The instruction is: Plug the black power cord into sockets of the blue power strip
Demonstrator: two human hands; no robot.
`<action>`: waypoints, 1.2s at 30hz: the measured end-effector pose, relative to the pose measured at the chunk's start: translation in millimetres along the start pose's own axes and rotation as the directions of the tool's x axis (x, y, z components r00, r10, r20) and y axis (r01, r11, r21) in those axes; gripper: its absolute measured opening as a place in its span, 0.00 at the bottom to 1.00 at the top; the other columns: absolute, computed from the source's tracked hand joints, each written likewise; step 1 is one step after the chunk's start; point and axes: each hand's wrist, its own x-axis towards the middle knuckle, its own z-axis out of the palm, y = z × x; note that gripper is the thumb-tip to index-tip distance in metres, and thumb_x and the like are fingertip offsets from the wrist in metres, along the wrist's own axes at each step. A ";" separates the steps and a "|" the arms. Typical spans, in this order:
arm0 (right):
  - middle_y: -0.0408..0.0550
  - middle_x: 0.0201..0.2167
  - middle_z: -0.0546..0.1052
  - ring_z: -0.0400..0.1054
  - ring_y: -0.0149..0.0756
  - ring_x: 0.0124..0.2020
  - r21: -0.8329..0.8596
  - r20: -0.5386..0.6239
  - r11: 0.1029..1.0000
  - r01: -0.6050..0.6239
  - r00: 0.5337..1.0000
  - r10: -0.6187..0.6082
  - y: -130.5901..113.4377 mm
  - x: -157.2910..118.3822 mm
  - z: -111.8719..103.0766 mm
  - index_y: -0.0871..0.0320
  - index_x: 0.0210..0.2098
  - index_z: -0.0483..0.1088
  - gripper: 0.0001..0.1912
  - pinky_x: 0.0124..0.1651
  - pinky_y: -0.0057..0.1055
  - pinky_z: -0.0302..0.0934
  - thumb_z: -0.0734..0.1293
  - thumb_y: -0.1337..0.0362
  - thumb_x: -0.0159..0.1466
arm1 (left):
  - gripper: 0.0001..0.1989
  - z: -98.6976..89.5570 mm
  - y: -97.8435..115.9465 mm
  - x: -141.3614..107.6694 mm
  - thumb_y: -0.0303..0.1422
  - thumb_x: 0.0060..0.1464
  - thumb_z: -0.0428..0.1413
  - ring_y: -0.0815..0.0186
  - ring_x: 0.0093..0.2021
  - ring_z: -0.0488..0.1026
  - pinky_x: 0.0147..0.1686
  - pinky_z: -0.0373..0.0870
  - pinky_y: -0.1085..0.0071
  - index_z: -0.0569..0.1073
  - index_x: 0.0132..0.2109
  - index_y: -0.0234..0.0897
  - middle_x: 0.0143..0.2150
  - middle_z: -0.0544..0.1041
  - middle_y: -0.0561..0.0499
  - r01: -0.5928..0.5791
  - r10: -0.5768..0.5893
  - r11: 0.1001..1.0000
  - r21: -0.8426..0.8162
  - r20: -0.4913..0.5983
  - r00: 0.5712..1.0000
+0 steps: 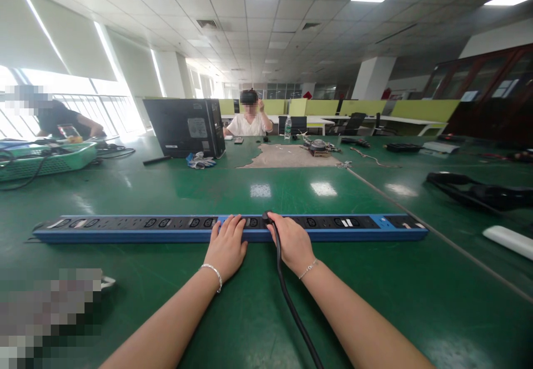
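A long blue power strip (350, 235) with black socket faces lies across the green table in front of me. My left hand (227, 247) rests flat on its middle, fingers stretched over the top and thumb by the near edge. Just right of it, my right hand (291, 241) is closed around a black power plug (267, 217) at one of the sockets. How deep the plug sits is hidden by my fingers. From the plug a thick black cable (287, 291) runs down towards me between my forearms.
Beyond the strip stand a black computer case (183, 127), a pair of gloves (201, 160) and a water bottle (287, 127). A green basket (50, 160) sits at left. A black object (478, 191) and a white bar (508, 241) lie at right. Two people sit across and left.
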 end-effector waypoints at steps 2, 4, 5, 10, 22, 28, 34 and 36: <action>0.52 0.37 0.76 0.69 0.38 0.38 0.004 0.006 1.000 0.003 1.000 -0.003 0.1 0.5 0.1 0.61 0.50 0.65 0.17 0.40 0.33 0.63 0.55 0.62 0.66 | 0.23 -0.3 0.4 -0.2 0.32 0.53 0.47 0.56 0.61 0.57 0.60 0.50 0.53 0.62 0.57 0.35 0.60 0.64 0.44 0.003 -0.003 1.000 0.004 -0.001 1.000; 0.52 0.39 0.76 0.68 0.39 0.40 0.020 -0.001 1.000 0.011 1.000 -0.011 0.8 0.8 1.3 0.62 0.49 0.65 0.16 0.42 0.34 0.64 0.55 0.62 0.66 | 0.23 -1.5 0.6 0.0 0.32 0.52 0.48 0.56 0.61 0.57 0.59 0.50 0.53 0.62 0.57 0.35 0.60 0.64 0.44 0.008 -0.008 1.000 0.003 0.005 1.000; 0.53 0.40 0.75 0.68 0.39 0.40 0.030 -0.007 0.999 0.018 1.000 -0.018 1.3 0.8 2.1 0.62 0.49 0.65 0.16 0.43 0.35 0.64 0.55 0.62 0.66 | 0.24 -2.4 0.5 0.4 0.33 0.52 0.48 0.56 0.61 0.57 0.59 0.50 0.53 0.62 0.57 0.35 0.60 0.64 0.44 0.010 -0.010 1.000 0.001 0.011 1.000; 0.53 0.42 0.75 0.68 0.39 0.43 0.078 -0.042 0.996 0.050 0.998 -0.046 3.1 1.7 4.2 0.63 0.48 0.66 0.15 0.47 0.36 0.63 0.56 0.65 0.65 | 0.25 -7.5 -1.8 3.6 0.36 0.51 0.50 0.57 0.61 0.58 0.59 0.52 0.53 0.62 0.57 0.36 0.59 0.65 0.45 -0.002 0.004 1.000 -0.026 0.057 0.998; 0.55 0.42 0.75 0.68 0.39 0.44 0.067 -0.047 0.996 0.054 0.998 -0.051 1.1 2.1 4.1 0.63 0.49 0.66 0.15 0.48 0.36 0.64 0.56 0.65 0.65 | 0.23 -3.2 0.5 3.8 0.36 0.52 0.49 0.57 0.60 0.59 0.59 0.50 0.54 0.64 0.55 0.36 0.58 0.66 0.44 0.018 -0.017 1.000 -0.020 0.008 1.000; 0.55 0.41 0.75 0.68 0.40 0.44 0.062 -0.049 0.997 0.040 0.998 -0.038 -2.4 3.2 4.2 0.63 0.49 0.66 0.16 0.48 0.37 0.64 0.55 0.66 0.66 | 0.22 -1.3 1.3 3.9 0.35 0.52 0.49 0.56 0.59 0.59 0.59 0.51 0.53 0.64 0.55 0.37 0.58 0.67 0.43 0.017 -0.018 1.000 -0.016 -0.016 1.000; 0.55 0.41 0.75 0.68 0.40 0.45 0.087 -0.068 0.996 0.032 0.997 -0.026 -1.1 3.3 4.8 0.63 0.49 0.65 0.16 0.47 0.37 0.64 0.54 0.65 0.66 | 0.22 -1.8 2.2 3.2 0.35 0.52 0.50 0.56 0.59 0.59 0.59 0.51 0.53 0.64 0.55 0.37 0.57 0.67 0.43 0.022 -0.023 1.000 -0.015 -0.018 1.000; 0.55 0.41 0.75 0.68 0.40 0.45 0.091 -0.078 0.996 0.022 0.997 -0.015 0.1 3.1 5.2 0.63 0.49 0.66 0.16 0.47 0.37 0.64 0.55 0.65 0.66 | 0.23 -2.4 2.6 3.2 0.35 0.51 0.50 0.56 0.59 0.59 0.59 0.50 0.53 0.64 0.55 0.36 0.58 0.67 0.44 0.027 -0.027 1.000 -0.017 -0.011 1.000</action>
